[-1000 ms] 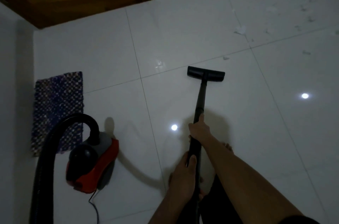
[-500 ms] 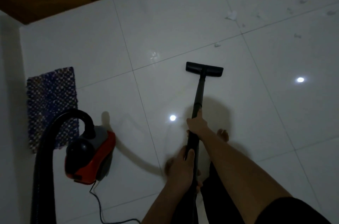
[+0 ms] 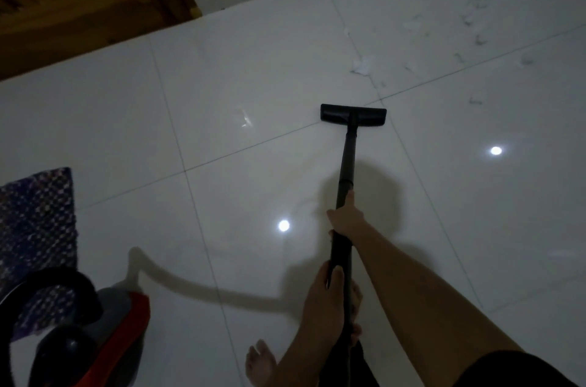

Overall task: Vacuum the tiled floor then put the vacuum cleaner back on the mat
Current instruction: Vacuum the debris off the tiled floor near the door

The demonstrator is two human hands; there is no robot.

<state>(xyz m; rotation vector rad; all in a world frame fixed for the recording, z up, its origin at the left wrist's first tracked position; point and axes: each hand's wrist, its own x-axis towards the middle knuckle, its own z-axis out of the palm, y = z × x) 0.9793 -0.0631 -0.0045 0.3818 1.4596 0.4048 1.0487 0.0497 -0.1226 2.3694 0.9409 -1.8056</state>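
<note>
Nozzle now sits on the grout line, nearer the scraps; left hand and right hand grip the wand. Vacuuming looks far from finished.

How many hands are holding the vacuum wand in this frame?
2. The right hand grips the wand farther down, toward the floor head; the left hand grips it nearer the body. Neither is hidden.
</note>
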